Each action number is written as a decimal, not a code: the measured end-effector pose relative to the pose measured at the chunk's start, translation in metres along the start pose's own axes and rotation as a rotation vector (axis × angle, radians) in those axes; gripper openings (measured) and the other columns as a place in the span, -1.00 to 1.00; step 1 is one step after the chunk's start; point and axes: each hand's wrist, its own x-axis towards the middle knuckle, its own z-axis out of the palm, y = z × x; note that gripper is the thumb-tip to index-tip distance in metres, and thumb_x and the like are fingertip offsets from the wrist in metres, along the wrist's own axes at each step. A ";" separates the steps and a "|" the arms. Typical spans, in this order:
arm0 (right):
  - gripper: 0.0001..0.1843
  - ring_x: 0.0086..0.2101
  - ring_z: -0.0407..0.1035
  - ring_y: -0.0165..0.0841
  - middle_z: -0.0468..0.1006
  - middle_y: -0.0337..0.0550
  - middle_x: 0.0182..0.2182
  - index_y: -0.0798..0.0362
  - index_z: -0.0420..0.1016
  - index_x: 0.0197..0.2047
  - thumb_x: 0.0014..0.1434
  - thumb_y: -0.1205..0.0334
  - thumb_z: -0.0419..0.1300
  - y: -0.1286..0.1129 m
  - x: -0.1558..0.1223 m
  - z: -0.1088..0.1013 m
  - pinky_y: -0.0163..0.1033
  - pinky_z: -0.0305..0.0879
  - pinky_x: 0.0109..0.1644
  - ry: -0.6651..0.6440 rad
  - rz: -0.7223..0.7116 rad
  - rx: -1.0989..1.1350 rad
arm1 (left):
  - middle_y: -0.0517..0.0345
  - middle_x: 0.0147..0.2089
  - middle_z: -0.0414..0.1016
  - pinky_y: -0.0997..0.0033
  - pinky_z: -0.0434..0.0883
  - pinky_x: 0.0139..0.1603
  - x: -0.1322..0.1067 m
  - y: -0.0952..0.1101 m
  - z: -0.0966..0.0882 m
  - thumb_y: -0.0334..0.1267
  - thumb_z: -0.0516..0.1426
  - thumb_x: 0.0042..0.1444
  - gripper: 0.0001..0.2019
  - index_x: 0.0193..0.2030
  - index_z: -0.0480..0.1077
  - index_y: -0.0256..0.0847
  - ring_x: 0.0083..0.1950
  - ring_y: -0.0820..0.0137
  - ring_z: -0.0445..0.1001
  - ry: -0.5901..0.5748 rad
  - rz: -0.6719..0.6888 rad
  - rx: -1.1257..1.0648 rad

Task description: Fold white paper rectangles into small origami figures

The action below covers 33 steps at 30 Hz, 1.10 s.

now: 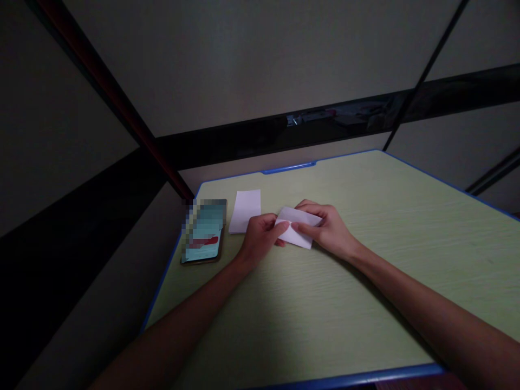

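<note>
A small white folded piece of paper (301, 236) is held between my two hands, tilted a little above the table. My left hand (263, 233) pinches its left side, thumb lying on top. On the right side, my right hand (325, 225) grips it with the thumb on the face and the fingers behind. Both thumb tips nearly meet near the paper's middle. The fingers underneath are partly hidden by the paper. Just beyond my left hand lies a white stack of paper (246, 208), flat on the table.
A phone (207, 233) with a lit, partly pixelated screen lies at the table's left side. The pale wood-grain table (365, 314) has a blue edge. Behind it stand grey panels (260, 65) with a dark glossy strip (244, 138).
</note>
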 end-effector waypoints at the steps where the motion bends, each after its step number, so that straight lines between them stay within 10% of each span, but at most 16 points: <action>1: -0.96 -0.49 0.21 -0.46 0.33 -0.21 -0.52 0.16 0.39 -0.55 -0.15 0.37 0.13 0.000 0.000 0.000 -0.34 0.11 -0.48 0.004 0.015 0.011 | 0.26 -0.65 0.29 0.57 0.25 -0.67 0.000 0.000 0.000 -0.25 0.12 -0.18 -0.84 -0.64 0.29 -0.30 -0.64 0.56 0.26 0.002 0.007 -0.018; 9: -0.79 -0.61 0.23 -0.49 0.35 -0.30 -0.63 0.14 0.29 -0.46 -0.26 0.33 0.21 0.007 0.002 0.001 -0.35 0.12 -0.55 0.132 0.233 0.351 | 0.30 -0.71 0.20 0.62 0.16 -0.72 0.007 -0.011 -0.007 -0.30 0.12 -0.19 -0.83 -0.69 0.25 -0.31 -0.69 0.62 0.20 0.080 0.002 -0.230; 24: -0.78 -0.36 0.25 -0.43 0.38 -0.19 -0.38 0.03 0.51 -0.58 -0.18 0.49 0.10 0.014 0.004 -0.004 -0.28 0.12 -0.32 0.180 -0.008 0.460 | 0.18 -0.62 0.39 0.57 0.23 -0.71 0.007 -0.005 -0.010 -0.40 0.03 -0.23 -0.86 -0.53 0.40 -0.36 -0.68 0.54 0.31 0.001 -0.011 -0.469; 33: -0.88 -0.46 0.26 -0.47 0.43 -0.22 -0.49 0.10 0.45 -0.46 -0.12 0.41 0.11 0.009 0.002 -0.003 -0.31 0.13 -0.39 0.152 0.047 0.305 | 0.33 -0.61 0.30 0.61 0.28 -0.60 0.002 -0.001 -0.005 -0.39 0.17 -0.30 -0.78 -0.44 0.24 -0.26 -0.58 0.57 0.32 0.165 0.133 -0.156</action>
